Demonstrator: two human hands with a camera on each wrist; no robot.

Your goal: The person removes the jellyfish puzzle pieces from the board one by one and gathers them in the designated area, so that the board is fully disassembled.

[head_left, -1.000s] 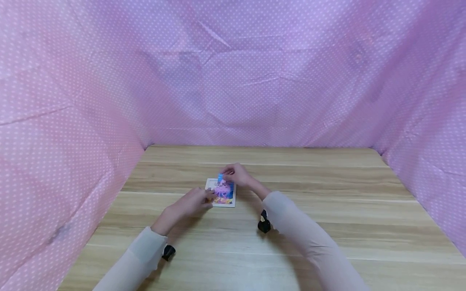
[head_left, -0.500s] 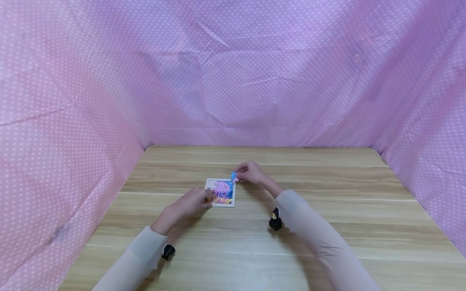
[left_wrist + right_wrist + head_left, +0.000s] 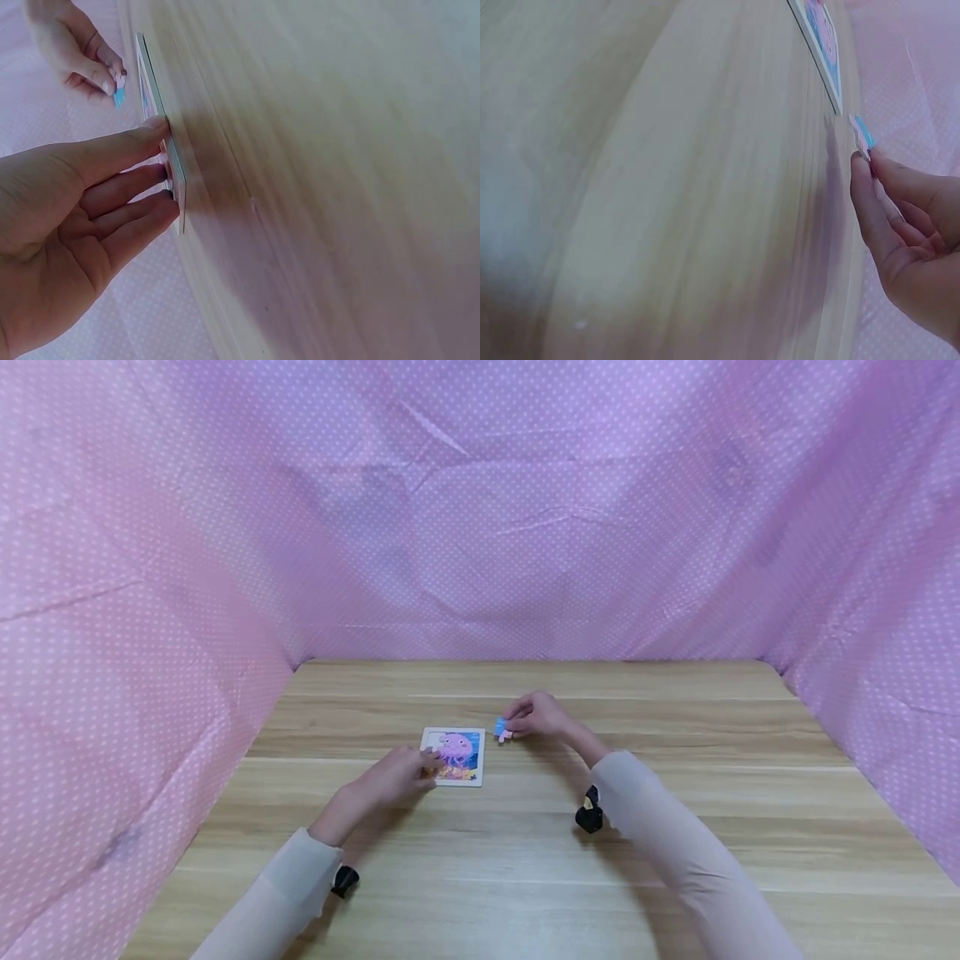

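Head: the right hand (image 3: 542, 714) pinches the puzzle piece (image 3: 500, 726) at its nine o'clock side, just beside the jigsaw board (image 3: 459, 783); the left hand (image 3: 405, 771), relaxed, touches that board at three o'clock. Left wrist: thumb and fingers stand apart along its edge. Right wrist: the pinched piece points toward eleven o'clock.

- The left hand (image 3: 401, 772) is resting on the left side of a white-rimmed picture board (image 3: 481, 760), which is showing a pink sea creature (image 3: 457, 746) on blue.
- The right hand (image 3: 540, 716) is pinching a small blue-and-pink piece (image 3: 500, 727) just right of the board, apart from it.
- Pale sleeves (image 3: 675, 847) are covering both forearms; a black device (image 3: 589, 814) is showing beneath each.
- Pink polka-dot cloth (image 3: 480, 543) is hanging around the wood-grain table (image 3: 465, 877).
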